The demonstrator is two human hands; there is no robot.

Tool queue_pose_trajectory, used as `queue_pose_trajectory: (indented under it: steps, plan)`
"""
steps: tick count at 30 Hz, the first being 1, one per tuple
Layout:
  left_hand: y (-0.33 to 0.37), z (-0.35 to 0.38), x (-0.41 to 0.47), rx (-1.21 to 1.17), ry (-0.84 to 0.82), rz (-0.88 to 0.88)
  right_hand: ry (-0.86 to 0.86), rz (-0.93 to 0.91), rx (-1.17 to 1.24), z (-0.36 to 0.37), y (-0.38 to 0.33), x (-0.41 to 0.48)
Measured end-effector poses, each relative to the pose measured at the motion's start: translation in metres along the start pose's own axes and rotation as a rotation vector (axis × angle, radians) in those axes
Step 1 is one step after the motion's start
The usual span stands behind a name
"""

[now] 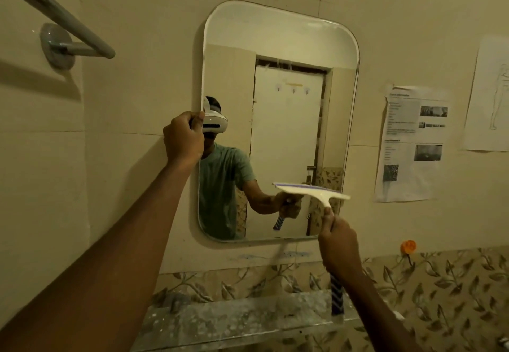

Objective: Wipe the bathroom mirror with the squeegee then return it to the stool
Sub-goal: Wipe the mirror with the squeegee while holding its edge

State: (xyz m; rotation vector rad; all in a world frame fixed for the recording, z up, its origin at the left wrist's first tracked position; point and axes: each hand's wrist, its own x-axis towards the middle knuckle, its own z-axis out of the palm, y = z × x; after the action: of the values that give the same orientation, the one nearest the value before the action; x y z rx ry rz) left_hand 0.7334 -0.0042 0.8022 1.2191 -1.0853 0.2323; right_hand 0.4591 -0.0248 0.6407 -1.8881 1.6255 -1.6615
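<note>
The bathroom mirror, tall with rounded corners, hangs on the cream tiled wall. My left hand grips the mirror's left edge at mid height. My right hand holds the squeegee by its handle. Its white head and blade lie roughly level against the lower right part of the glass. The blue-and-white patterned handle end sticks out below my wrist. The stool is not in view.
A metal towel rail juts from the wall at the upper left. Printed paper sheets hang to the right of the mirror, above an orange hook. A dusty glass shelf runs below the mirror over leaf-patterned tiles.
</note>
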Motion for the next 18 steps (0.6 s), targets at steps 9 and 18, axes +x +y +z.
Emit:
queue_pose_trajectory:
  steps: [9, 18]
  plan:
    - [0.004, -0.005, -0.004, -0.069, -0.018, -0.09, -0.029, -0.063, 0.122, -0.044, -0.037, 0.044]
    - [0.0, -0.001, -0.003, -0.059, 0.023, -0.056, 0.009, 0.029, 0.045, 0.009, 0.021, -0.009]
